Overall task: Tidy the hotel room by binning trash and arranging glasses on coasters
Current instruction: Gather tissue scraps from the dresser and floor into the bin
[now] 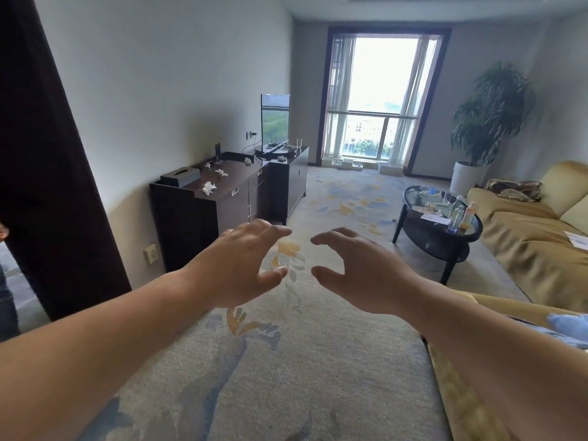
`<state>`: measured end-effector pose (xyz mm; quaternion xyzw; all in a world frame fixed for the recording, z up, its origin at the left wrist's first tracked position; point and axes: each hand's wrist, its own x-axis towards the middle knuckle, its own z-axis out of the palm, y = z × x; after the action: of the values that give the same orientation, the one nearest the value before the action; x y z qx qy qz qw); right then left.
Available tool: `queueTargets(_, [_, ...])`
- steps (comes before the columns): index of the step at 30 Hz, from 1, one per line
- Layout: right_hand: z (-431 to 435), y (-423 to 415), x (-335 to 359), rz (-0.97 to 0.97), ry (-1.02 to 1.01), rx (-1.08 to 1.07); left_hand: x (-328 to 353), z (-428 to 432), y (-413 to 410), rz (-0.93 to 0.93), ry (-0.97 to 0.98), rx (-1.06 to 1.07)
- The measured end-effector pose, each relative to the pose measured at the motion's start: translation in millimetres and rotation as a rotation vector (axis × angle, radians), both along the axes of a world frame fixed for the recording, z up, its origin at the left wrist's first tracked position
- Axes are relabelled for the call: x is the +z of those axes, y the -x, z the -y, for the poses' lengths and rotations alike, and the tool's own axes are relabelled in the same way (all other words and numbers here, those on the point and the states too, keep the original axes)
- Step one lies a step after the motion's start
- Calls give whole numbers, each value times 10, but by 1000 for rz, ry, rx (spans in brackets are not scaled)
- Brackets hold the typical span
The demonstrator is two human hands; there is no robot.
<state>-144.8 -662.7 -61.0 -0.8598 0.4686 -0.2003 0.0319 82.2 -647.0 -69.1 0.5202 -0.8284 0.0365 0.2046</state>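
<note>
Left hand (241, 265) and right hand (362, 275) spread, empty, over carpet (302, 361). Tissues (209, 187) on dark counter (241, 181); bottles (455, 214) near sofa (525, 237), labels unreadable.

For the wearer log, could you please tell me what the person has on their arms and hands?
Nothing worn is visible. The left forearm and right forearm are bare to the frame's edge, with no sleeve in view. The left hand and right hand are gloveless, and no watch, bracelet or ring shows on the sides facing the camera.
</note>
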Motion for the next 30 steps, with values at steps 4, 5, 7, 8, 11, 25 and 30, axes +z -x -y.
queueTargets(4, [515,-213,36,6,33,-8,5,591,-183,-33,-11,-24])
queueTargets(5, [643,-266,57,9,34,-13,14,735,-228,-35,-17,-31])
queueTargets(7, [895,-365,90,17,41,-27,37,1018,-319,-35,-18,-45])
queueTargets(8, [1014,-409,96,24,46,-33,53,1154,-359,-36,-14,-52])
queueTargets(11, [1339,-508,96,30,34,-47,93,1514,-455,-49,-21,-61])
queueTargets(25, [3085,-388,-42,47,4,-19,-36,3115,-405,-33,-45,0])
queueTargets(30, [3840,-219,8,55,0,7,26,3761,-235,-38,-37,39])
